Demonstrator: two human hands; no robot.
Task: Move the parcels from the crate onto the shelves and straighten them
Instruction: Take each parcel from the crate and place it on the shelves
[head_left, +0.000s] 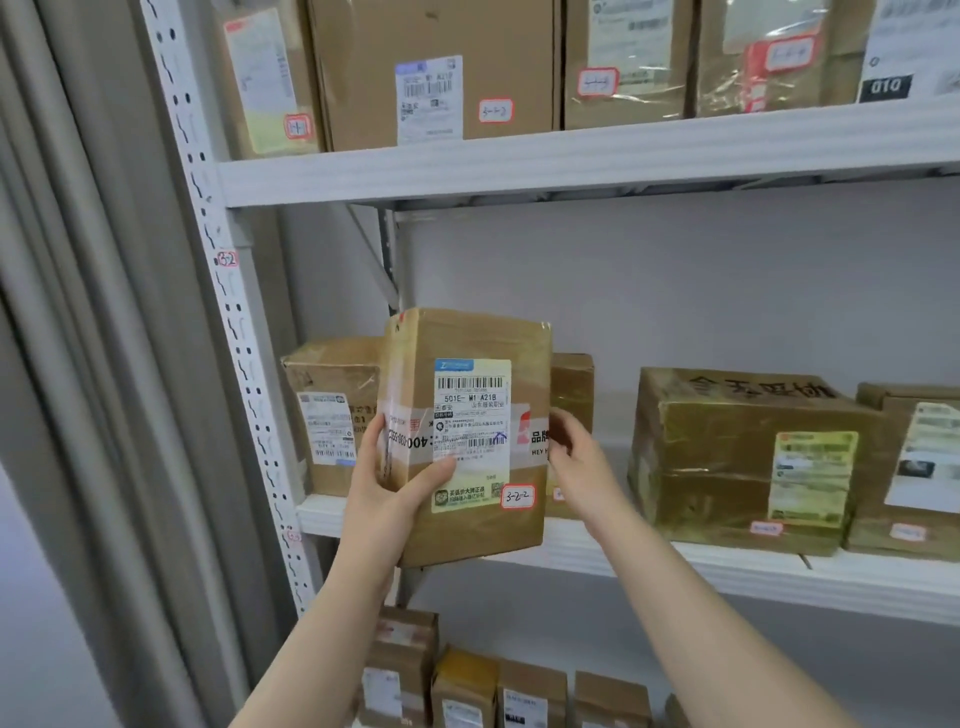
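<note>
I hold an upright taped cardboard parcel (467, 436) with a white barcode label and a red-edged tag reading 3-2-2, in front of the middle shelf (727, 569). My left hand (387, 483) grips its lower left edge, thumb across the front. My right hand (571, 447) grips its right side. The parcel's bottom hangs slightly below and in front of the shelf edge. A smaller brown parcel (332, 415) stands on the shelf just left behind it, and another (571, 405) is partly hidden behind its right side. The crate is out of view.
A wide taped box (748, 457) and another box (914, 467) sit further right on the middle shelf. The top shelf (571, 161) carries several labelled boxes. Several small parcels (493, 686) stand on the shelf below. A perforated white upright (228, 312) and grey curtain (78, 364) lie at left.
</note>
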